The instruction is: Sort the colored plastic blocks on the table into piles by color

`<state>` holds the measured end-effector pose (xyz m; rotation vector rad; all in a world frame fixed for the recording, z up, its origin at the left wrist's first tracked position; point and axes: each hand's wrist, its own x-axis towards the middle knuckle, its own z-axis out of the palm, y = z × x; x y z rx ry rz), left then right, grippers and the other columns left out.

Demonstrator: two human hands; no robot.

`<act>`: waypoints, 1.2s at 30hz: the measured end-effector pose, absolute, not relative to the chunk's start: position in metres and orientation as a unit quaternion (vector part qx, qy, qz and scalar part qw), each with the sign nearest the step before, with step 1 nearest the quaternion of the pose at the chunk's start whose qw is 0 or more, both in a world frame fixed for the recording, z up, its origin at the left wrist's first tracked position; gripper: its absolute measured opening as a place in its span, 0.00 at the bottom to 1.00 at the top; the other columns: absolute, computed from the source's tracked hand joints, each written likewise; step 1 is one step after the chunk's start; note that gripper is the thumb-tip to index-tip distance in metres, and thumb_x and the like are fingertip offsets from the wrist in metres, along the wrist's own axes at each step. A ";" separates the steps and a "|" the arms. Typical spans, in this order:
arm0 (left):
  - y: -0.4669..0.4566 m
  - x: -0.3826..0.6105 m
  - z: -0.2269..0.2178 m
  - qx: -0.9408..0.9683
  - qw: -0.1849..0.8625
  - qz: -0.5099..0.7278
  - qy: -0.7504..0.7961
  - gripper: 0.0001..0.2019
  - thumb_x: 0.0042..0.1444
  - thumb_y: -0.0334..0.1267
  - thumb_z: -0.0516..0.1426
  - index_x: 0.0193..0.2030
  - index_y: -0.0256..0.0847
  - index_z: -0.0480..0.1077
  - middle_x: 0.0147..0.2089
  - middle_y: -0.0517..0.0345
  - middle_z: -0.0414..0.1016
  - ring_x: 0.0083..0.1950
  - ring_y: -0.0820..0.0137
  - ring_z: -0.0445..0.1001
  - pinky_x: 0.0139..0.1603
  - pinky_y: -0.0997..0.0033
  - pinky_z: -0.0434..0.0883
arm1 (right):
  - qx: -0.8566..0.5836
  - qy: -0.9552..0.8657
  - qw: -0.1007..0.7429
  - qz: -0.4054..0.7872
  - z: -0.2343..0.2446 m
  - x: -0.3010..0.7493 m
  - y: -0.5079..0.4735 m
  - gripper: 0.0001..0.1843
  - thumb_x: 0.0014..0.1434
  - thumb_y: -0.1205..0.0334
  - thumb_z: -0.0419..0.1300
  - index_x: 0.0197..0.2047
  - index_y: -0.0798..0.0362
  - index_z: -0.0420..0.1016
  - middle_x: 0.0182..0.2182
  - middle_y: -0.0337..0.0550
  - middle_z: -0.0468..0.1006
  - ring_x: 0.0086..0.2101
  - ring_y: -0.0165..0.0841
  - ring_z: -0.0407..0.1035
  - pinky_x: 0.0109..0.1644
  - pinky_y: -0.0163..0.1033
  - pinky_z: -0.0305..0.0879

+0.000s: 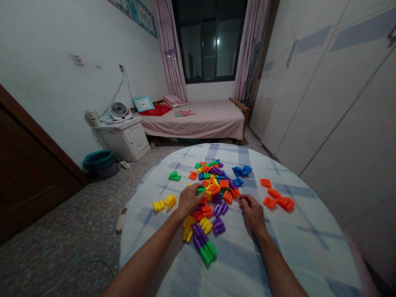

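Observation:
A heap of plastic building blocks [213, 185] in many colours lies on a round table covered by a white and blue checked cloth [278, 255]. My left hand [189, 200] rests at the heap's near left edge, fingers closed on a green block [201, 190]. My right hand [253, 212] lies on the cloth just right of the heap, fingers curled together, with nothing I can make out in them. Yellow blocks [165, 203] sit left of my left hand. Orange blocks [280, 201] lie right of my right hand. A purple and green joined piece [204, 243] lies between my forearms.
Green blocks [175, 176] and blue blocks [241, 170] lie apart at the heap's far side. Beyond the table stand a pink bed [201, 119], a white cabinet with a fan [123, 136], a teal basin [99, 160] and white wardrobes [324, 90].

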<state>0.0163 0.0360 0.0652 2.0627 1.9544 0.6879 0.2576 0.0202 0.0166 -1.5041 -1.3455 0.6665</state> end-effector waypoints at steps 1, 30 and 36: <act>0.040 0.020 0.064 0.698 0.098 0.220 0.674 0.16 0.57 0.45 0.53 0.48 0.42 0.72 0.43 0.51 0.77 0.46 0.63 0.74 0.45 0.68 0.67 | -0.617 -0.553 0.488 0.277 0.016 0.258 0.020 0.16 0.53 0.54 0.50 0.37 0.54 0.73 0.23 0.38 0.73 0.27 0.32 0.68 0.33 0.36 0.61; 0.065 0.034 0.067 0.774 0.025 0.046 0.631 0.14 0.56 0.38 0.53 0.49 0.44 0.69 0.48 0.52 0.74 0.48 0.62 0.74 0.43 0.68 0.68 | -0.625 -0.558 0.470 0.278 0.014 0.260 0.022 0.17 0.53 0.53 0.49 0.37 0.54 0.73 0.24 0.39 0.73 0.27 0.33 0.67 0.32 0.36 0.59; 0.068 0.036 0.070 0.765 0.021 0.052 0.641 0.11 0.57 0.36 0.51 0.44 0.42 0.71 0.45 0.51 0.75 0.47 0.62 0.75 0.42 0.67 0.68 | -0.628 -0.553 0.468 0.286 0.013 0.261 0.024 0.17 0.52 0.52 0.50 0.37 0.54 0.73 0.24 0.40 0.73 0.27 0.33 0.67 0.32 0.36 0.60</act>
